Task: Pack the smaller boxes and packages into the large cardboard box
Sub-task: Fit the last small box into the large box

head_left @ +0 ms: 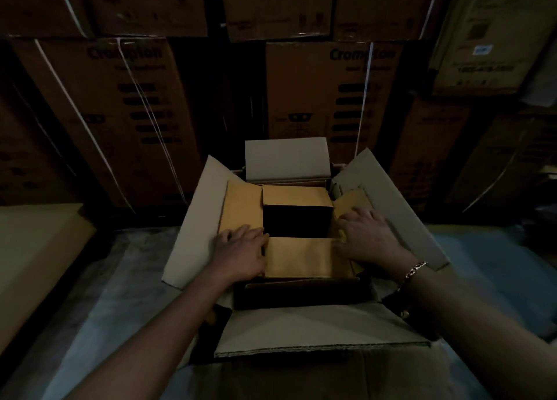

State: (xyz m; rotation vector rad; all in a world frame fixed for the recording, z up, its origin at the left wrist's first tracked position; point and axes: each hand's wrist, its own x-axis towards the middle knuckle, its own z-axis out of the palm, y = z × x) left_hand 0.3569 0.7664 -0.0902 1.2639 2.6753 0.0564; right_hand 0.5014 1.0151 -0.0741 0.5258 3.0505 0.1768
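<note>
A wall of stacked cartons (144, 104) printed "Crompton" stands behind the large cardboard box (319, 324), which sits just in front of me with all four flaps spread outward. Inside it is a smaller box (301, 258), its yellowish flaps partly folded around a dark square gap (297, 221) in the middle. My left grip (241, 252) lies flat, fingers straight, on its left flap; my right grip (367, 234), fingers spread and clasping nothing, presses its right flap; a chain bracelet (414, 271) circles my right wrist.
</note>
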